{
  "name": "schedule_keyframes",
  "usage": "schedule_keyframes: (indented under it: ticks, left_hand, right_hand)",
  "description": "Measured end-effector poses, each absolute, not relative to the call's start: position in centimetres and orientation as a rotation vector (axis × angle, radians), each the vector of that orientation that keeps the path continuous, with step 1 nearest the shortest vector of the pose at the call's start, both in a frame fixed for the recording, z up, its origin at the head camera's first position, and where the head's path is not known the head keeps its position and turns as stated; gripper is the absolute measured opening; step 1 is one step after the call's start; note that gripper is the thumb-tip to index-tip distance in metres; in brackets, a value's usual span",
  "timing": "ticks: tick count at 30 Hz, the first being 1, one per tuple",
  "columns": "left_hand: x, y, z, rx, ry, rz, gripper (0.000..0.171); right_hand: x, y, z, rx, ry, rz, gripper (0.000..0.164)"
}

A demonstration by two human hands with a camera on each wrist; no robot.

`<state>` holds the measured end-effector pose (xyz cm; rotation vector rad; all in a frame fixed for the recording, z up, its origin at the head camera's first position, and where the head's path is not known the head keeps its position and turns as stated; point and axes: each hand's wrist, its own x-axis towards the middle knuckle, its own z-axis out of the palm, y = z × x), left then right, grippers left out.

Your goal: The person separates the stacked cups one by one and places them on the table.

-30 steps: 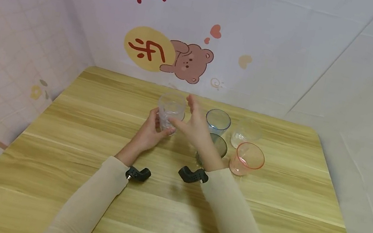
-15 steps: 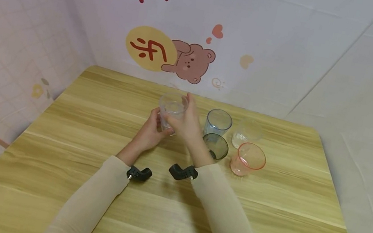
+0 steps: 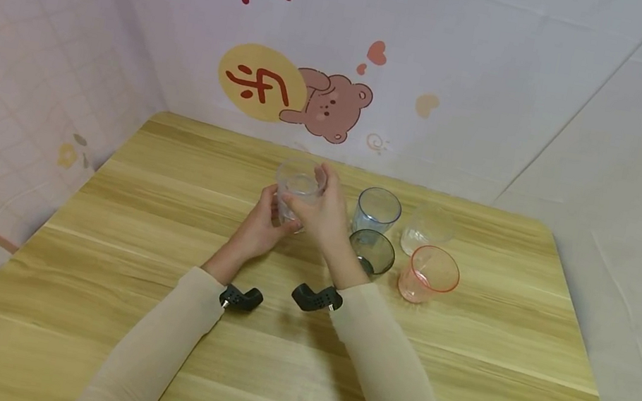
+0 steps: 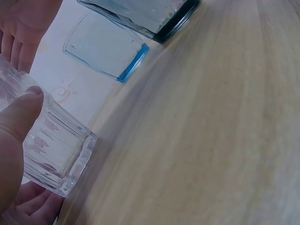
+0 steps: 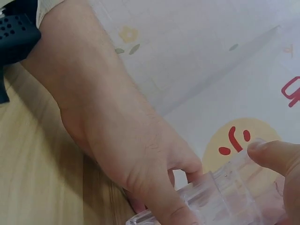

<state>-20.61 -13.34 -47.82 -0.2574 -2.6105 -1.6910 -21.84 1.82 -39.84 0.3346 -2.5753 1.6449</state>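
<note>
Two clear tumblers appear nested, one in the other, between my hands near the back of the table. Low down, my left hand [image 3: 260, 229] grips the lower clear tumbler [image 4: 58, 145], its thumb on the near side and fingers round the far side. Higher up, my right hand [image 3: 328, 220] holds the upper clear tumbler [image 5: 236, 187] near its rim, thumb in front and fingers behind. The right wrist view shows a rim line where one wall enters the other. The base is tilted over the wood in the left wrist view.
Right of my hands stand a blue-tinted tumbler [image 3: 375, 217], a dark grey tumbler [image 3: 374, 256], another clear tumbler [image 3: 415, 239] and an orange-red tumbler [image 3: 418, 286]. The dark one sits close by my right wrist. A printed cloth wall [image 3: 478, 78] rises behind the wooden table [image 3: 266, 363].
My right hand has moved left and closed its fingers round the upper clear tumbler. My left hand keeps its grip lower down. The other tumblers have not moved.
</note>
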Motion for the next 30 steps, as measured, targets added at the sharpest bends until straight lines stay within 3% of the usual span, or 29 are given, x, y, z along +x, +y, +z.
schedule_keyframes:
  ticks: [30]
  left_hand:
    - [-20.7, -13.1, -47.9, -0.201, -2.635, -1.643, 0.09]
  right_hand:
    - [-20.1, 7.2, -33.5, 0.487, -2.373, 1.757, 0.088]
